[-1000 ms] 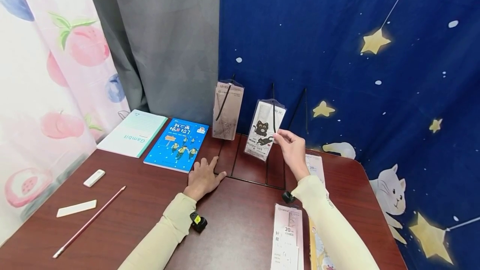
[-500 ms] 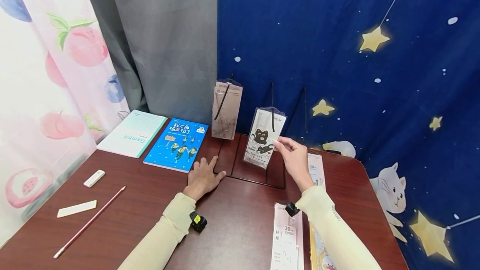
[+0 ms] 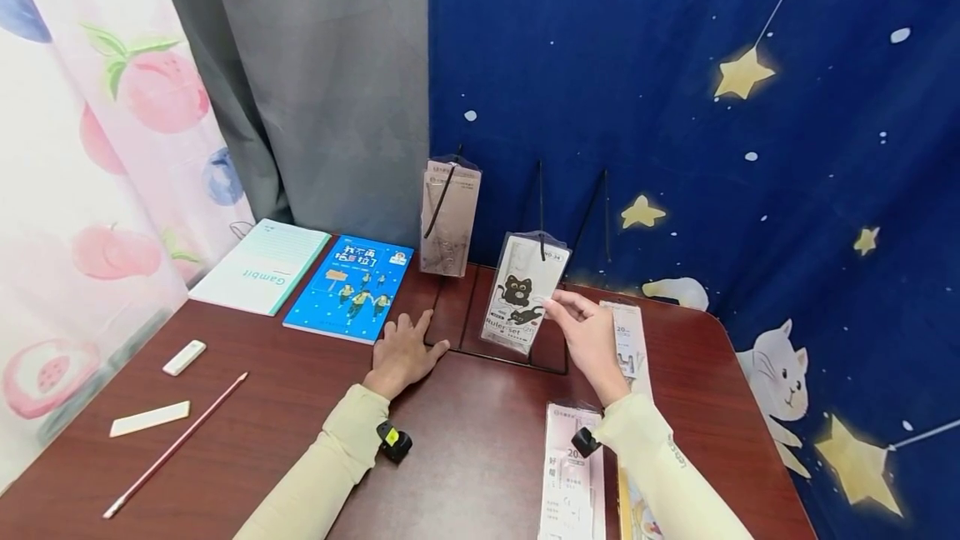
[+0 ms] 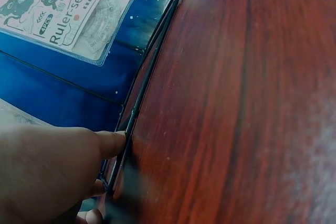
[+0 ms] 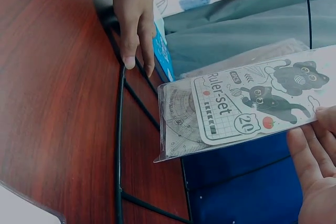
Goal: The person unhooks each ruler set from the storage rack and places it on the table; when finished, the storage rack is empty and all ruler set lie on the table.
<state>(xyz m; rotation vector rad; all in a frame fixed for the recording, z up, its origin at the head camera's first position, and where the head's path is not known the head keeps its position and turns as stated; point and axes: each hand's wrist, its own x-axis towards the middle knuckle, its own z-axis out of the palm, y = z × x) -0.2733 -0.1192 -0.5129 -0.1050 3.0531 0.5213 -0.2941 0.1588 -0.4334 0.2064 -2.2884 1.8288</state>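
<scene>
plastic ruler pack (image 3: 523, 293), right hand (image 3: 591, 343) pinching

The table (image 3: 442, 465) bears 1 pencil (image 3: 176, 445), 1 blue book (image 3: 348, 294) and 1 rack (image 5: 119, 156).

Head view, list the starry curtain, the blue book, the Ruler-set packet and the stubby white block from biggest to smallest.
1. Starry curtain
2. Blue book and Ruler-set packet, too close to rank surely
3. Stubby white block
</scene>
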